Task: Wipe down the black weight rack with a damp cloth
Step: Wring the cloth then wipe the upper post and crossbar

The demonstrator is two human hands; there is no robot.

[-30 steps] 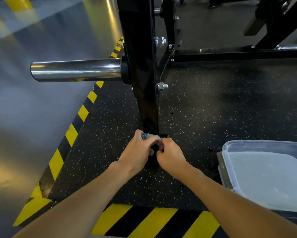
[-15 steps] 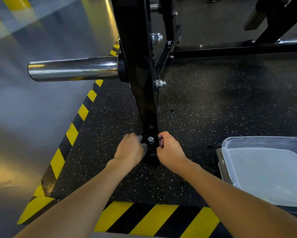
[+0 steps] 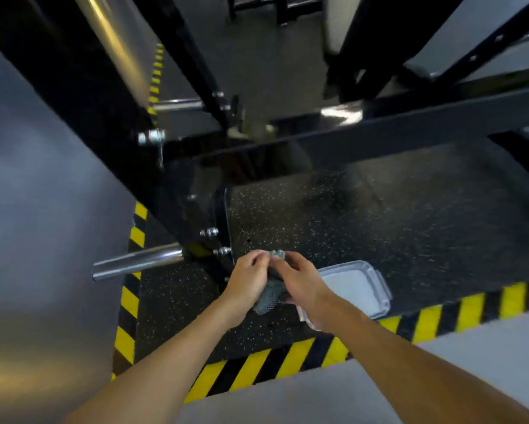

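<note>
Head view: both hands (image 3: pixel 247 280) (image 3: pixel 301 283) pinch cloth (image 3: pixel 269 296) beside tub (image 3: pixel 349 265) of pale liquid.

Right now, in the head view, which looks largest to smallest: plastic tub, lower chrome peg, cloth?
1. plastic tub, though partly covered.
2. lower chrome peg.
3. cloth, bunched up and close to the peg in size, so ranks 2 and 3 are unsure.

The black rack upright (image 3: pixel 82 96) slants from upper left to centre, with bolts (image 3: pixel 209 232) jutting along its edge and a chrome peg (image 3: pixel 137 261) sticking out at lower left. A crossbeam (image 3: pixel 379 130) spans the upper right. Below it the speckled mat (image 3: pixel 379 224) lies open, apart from a plastic tub (image 3: pixel 376 280) at its near edge.
</note>
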